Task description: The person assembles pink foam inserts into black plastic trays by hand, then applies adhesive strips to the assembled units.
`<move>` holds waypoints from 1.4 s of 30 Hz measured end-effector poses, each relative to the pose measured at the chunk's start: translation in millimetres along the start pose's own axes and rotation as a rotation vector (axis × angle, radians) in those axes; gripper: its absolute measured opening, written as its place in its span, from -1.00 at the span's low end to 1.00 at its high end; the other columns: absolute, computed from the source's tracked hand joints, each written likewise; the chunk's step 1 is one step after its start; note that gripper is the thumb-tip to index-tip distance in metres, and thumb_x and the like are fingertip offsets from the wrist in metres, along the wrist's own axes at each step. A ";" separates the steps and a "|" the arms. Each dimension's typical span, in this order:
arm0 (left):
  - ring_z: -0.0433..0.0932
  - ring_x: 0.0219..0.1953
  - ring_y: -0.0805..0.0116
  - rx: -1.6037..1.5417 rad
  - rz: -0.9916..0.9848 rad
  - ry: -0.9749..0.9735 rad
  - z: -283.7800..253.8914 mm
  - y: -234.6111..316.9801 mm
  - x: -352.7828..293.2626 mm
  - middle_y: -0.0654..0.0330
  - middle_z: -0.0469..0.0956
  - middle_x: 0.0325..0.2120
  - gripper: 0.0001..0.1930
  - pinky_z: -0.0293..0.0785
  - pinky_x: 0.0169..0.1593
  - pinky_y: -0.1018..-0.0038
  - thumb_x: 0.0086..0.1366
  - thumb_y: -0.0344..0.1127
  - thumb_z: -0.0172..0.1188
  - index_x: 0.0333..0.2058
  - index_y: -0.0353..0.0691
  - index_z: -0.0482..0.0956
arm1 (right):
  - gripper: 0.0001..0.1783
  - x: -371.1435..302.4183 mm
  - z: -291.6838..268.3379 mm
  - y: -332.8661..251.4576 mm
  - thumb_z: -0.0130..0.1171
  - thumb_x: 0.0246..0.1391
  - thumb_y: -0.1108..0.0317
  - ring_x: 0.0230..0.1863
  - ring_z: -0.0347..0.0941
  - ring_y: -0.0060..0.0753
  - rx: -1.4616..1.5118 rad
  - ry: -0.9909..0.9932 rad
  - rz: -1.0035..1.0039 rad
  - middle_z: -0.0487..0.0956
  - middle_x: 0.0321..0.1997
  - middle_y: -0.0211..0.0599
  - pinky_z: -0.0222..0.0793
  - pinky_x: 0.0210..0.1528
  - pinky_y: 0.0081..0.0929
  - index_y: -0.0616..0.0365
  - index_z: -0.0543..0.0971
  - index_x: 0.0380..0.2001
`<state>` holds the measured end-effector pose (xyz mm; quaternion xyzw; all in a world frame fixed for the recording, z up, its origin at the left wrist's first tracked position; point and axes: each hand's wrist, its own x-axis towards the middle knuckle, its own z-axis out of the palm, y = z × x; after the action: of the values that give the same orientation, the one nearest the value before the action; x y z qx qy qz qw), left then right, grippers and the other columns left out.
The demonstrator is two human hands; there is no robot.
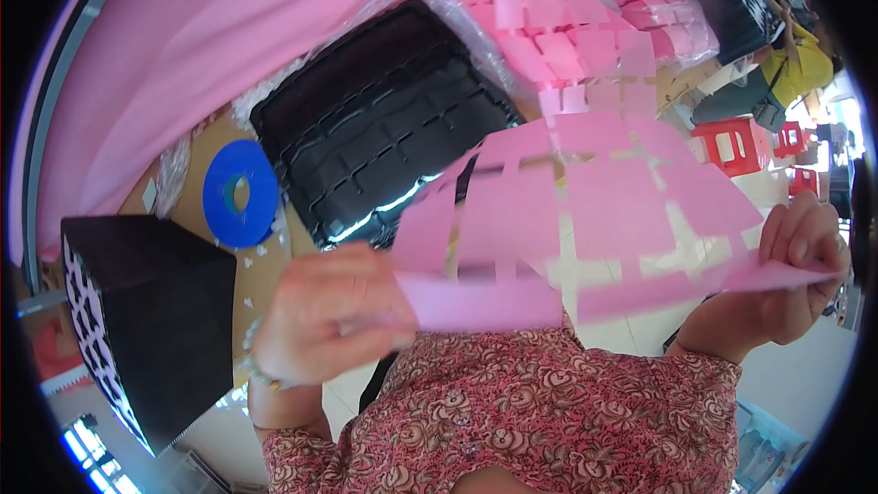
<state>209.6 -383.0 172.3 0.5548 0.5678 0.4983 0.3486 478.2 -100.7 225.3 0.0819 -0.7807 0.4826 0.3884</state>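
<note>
A thin pink sheet with gaps cut in a grid (512,210) is stretched in front of my body. My left hand (325,316), slightly blurred, is closed on its near left edge. At the near right corner, my right hand (796,256) pinches the same sheet between thumb and fingers. The sheet's far end reaches over a stack of pink pieces (540,9) at the back. Beneath and left of it lies a black plastic tray (375,119) with cross-shaped ridges, partly covered by the sheet.
A blue disc-shaped reel (240,194) lies on the brown table, near a black box-like stack (169,302). Clear plastic wrap surrounds another pink stack (658,14). Red stools (732,146) and a person in yellow (800,69) are at the right. Pink cloth (183,46) hangs along the far left.
</note>
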 end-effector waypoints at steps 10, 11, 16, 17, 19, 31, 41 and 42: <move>0.49 -0.35 0.58 -0.214 -0.361 0.760 -6.2 -23.4 -130.8 0.27 0.54 -0.37 -0.47 0.39 -0.27 0.66 0.03 -0.55 0.29 0.04 -0.36 0.42 | -0.85 5.3 100.9 83.3 0.14 0.08 0.50 -0.33 0.41 -0.58 0.003 0.060 0.450 0.50 -0.27 -0.36 0.35 -0.27 -0.63 0.26 0.53 -0.25; 0.49 -0.35 0.58 -0.217 -0.361 0.766 -7.7 -32.1 -124.3 0.27 0.54 -0.37 -0.47 0.39 -0.27 0.66 0.03 -0.55 0.29 0.04 -0.36 0.42 | -0.83 7.4 112.3 104.7 0.16 0.06 0.51 -0.31 0.42 -0.61 0.005 0.024 0.527 0.52 -0.28 -0.40 0.34 -0.25 -0.64 0.28 0.54 -0.24; 0.42 -0.39 0.68 -0.137 -0.485 1.000 -34.6 -104.7 -87.4 0.35 0.49 -0.40 -0.44 0.34 -0.30 0.73 0.11 -0.66 0.15 0.14 -0.32 0.34 | -0.81 11.5 156.2 234.7 0.20 0.05 0.45 -0.32 0.44 -0.56 -0.060 -0.002 0.627 0.55 -0.36 -0.38 0.35 -0.24 -0.60 0.26 0.56 -0.24; 0.42 -0.39 0.68 -0.137 -0.492 1.011 -40.9 -122.1 -84.3 0.35 0.49 -0.40 -0.44 0.34 -0.30 0.73 0.11 -0.66 0.15 0.14 -0.32 0.34 | -0.82 15.6 164.9 257.5 0.21 0.04 0.43 -0.33 0.47 -0.48 -0.166 0.012 0.569 0.56 -0.36 -0.32 0.37 -0.23 -0.56 0.25 0.56 -0.25; 0.36 -0.46 0.72 0.084 -0.452 1.058 -53.7 -149.0 -73.1 0.36 0.49 -0.44 -0.44 0.29 -0.39 0.74 0.12 -0.66 0.14 0.14 -0.25 0.35 | -0.81 31.8 173.4 290.5 0.22 0.03 0.42 -0.32 0.49 -0.37 -0.259 -0.012 0.465 0.56 -0.35 -0.24 0.39 -0.21 -0.50 0.23 0.57 -0.26; 0.39 -0.56 0.64 0.442 -0.517 1.185 -126.1 -238.7 -11.0 0.33 0.53 -0.53 -0.50 0.34 -0.45 0.61 0.10 -0.56 0.17 0.06 -0.14 0.44 | -0.85 86.2 201.7 393.2 0.19 -0.04 0.29 -0.14 0.44 -0.16 -0.812 -0.194 0.274 0.60 -0.34 -0.31 0.31 -0.09 -0.22 0.02 0.62 -0.36; 0.56 -0.46 0.25 0.801 -0.827 1.088 -126.7 -225.6 23.1 0.21 0.61 -0.50 -0.54 0.46 -0.32 0.32 0.10 -0.41 0.21 0.02 0.02 0.47 | -0.87 99.9 212.2 400.4 0.20 -0.09 0.28 -0.06 0.36 -0.20 -1.049 -0.244 0.259 0.58 -0.28 -0.37 0.20 -0.04 -0.18 0.00 0.63 -0.42; 0.57 -0.44 0.20 0.866 -0.795 1.077 -127.3 -227.9 22.6 0.20 0.61 -0.49 -0.55 0.46 -0.32 0.30 0.09 -0.41 0.21 0.01 0.03 0.48 | -0.86 101.7 212.8 400.0 0.20 -0.10 0.28 -0.05 0.36 -0.19 -1.077 -0.249 0.273 0.58 -0.26 -0.36 0.19 -0.04 -0.19 0.01 0.63 -0.42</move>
<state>21.2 -358.2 -8.1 0.0798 0.9568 0.2711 -0.0686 95.2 -41.2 -30.4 -0.1730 -0.9601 0.0489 0.2143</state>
